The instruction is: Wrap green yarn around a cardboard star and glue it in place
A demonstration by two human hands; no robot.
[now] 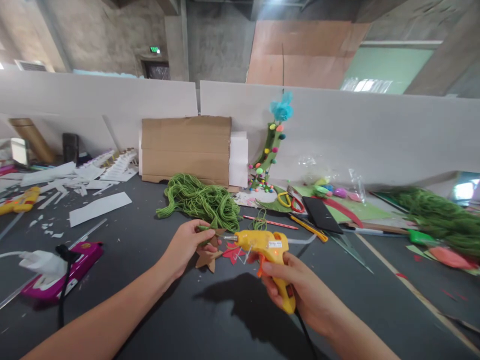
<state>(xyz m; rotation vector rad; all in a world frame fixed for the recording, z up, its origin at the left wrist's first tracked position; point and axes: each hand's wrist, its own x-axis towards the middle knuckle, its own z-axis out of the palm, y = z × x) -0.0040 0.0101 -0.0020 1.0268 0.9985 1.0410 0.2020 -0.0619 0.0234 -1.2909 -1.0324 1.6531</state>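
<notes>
My right hand (285, 280) grips a yellow hot glue gun (262, 241) by its handle, a finger at the orange trigger. Its metal nozzle points left and reaches the fingers of my left hand (191, 245). That hand is closed in a pinch on a small green strand that looks like yarn. Just below its fingers is a brown cardboard cutout (208, 261) with pointed arms; whether the hand also holds it is unclear. A red cutout (233, 253) lies on the table under the nozzle. Behind my left hand sits a heap of green yarn (198, 197).
A magenta power strip (84, 265) with a white plug lies left, near paper scraps (99, 207) and another yellow glue gun (22, 201). Behind stand a cardboard sheet (185, 150) and a pompom-decorated green stem (268, 155). Right are scissors (296, 202), a utility knife (309, 228) and a black phone (321, 214).
</notes>
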